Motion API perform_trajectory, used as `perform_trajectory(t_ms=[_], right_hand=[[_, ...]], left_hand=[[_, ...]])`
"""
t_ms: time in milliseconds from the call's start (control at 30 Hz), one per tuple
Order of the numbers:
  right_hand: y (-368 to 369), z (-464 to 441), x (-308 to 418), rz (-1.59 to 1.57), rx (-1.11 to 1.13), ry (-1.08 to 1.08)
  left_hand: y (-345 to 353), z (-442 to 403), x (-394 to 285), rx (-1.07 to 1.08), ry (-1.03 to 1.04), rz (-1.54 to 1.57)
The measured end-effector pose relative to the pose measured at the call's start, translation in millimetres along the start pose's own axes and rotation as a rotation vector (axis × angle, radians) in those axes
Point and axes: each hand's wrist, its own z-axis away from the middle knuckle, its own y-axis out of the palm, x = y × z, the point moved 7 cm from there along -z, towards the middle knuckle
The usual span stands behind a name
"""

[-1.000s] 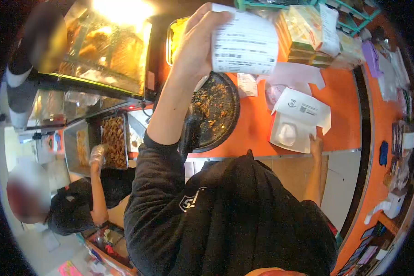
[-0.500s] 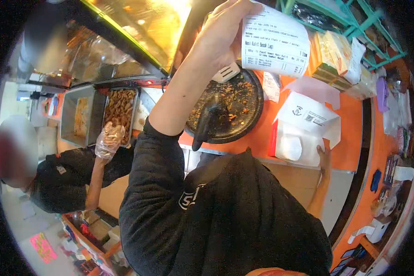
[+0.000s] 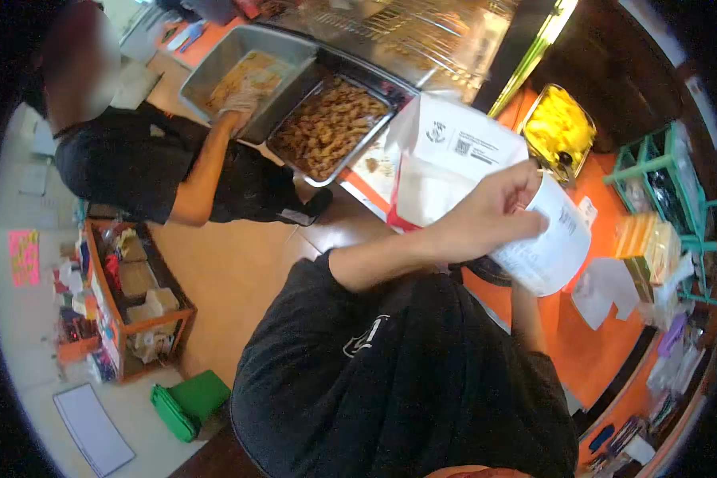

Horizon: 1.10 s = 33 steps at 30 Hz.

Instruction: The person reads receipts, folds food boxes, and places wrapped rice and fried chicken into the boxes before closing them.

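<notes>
My left hand (image 3: 498, 207) pinches a white printed paper receipt (image 3: 554, 239), which curls down over the counter. Just beyond that hand stands an open takeaway box (image 3: 432, 191), white inside with a red outer side and a printed lid (image 3: 474, 143) raised. My right hand is hidden behind the receipt, with only the forearm (image 3: 526, 311) showing, so its fingers and any hold are out of sight. A small part of the dark stone mortar (image 3: 486, 272) shows under my left wrist.
A co-worker's gloved hand (image 3: 240, 99) reaches into a grey tub (image 3: 203, 76) beside a tray of fried pieces (image 3: 327, 127). Yellow food fills another tray (image 3: 562, 123). A green rack (image 3: 653, 163) and wrapped stacks (image 3: 645, 243) line the counter's right side.
The view has swung left. My left hand has brought the receipt lower and nearer my body. The box has shifted left along the counter; the co-worker's hand moved from the fried pieces to the tub.
</notes>
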Motion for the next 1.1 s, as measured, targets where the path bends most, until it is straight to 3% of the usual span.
perform_trajectory(t_ms=[100, 233, 267, 367, 400, 467, 500, 567, 600, 700, 733, 767, 833, 933, 1033, 1067, 1100], right_hand=[[65, -16, 28, 0.034, 0.033, 0.062], [117, -62, 14, 0.154, -0.064, 0.127], [125, -80, 1, 0.186, -0.103, 0.145], [141, -106, -15, 0.304, -0.277, -0.082], [146, -104, -5, 0.304, -0.281, -0.081], [153, -97, 13, 0.251, -0.235, 0.000], [156, -100, 8, 0.249, -0.241, 0.003], [163, -105, -3, 0.268, -0.278, -0.045], [165, -101, 3, 0.244, -0.299, -0.093], [170, -101, -3, 0.401, -0.298, -0.081], [171, -91, 13, 0.362, -0.311, -0.059], [170, -91, 9, 0.347, -0.357, -0.045], [171, -84, 20, 0.344, -0.260, 0.085], [177, -85, 13, 0.251, -0.298, -0.017], [177, -86, 17, 0.100, -0.341, -0.156], [180, -92, 1, 0.091, -0.212, 0.011], [174, -93, 5, 0.090, -0.221, 0.009]], left_hand=[[-38, 32, 14, 0.001, -0.024, 0.032], [-113, 85, 47, -0.164, -0.257, 0.060], [-141, 99, 58, -0.217, -0.297, -0.058], [-231, 139, 99, -0.352, -0.403, -0.438], [-243, 143, 111, -0.348, -0.404, -0.439], [-270, 164, 144, -0.610, -0.606, -0.068], [-276, 162, 154, -0.603, -0.609, -0.070], [-295, 154, 151, -0.798, -0.427, -0.271], [-276, 144, 138, -0.675, -0.506, -0.096], [-272, 121, 143, -0.625, -0.420, 0.036], [-272, 124, 142, -0.594, -0.514, 0.062], [-282, 124, 156, -0.639, -0.503, 0.198], [-284, 110, 150, -0.534, -0.339, 0.254], [-289, 103, 145, -0.767, -0.167, 0.247], [-279, 94, 136, -0.674, -0.174, 0.320], [-277, 93, 135, -0.660, -0.197, 0.345], [-273, 94, 132, -0.662, -0.220, 0.369]])
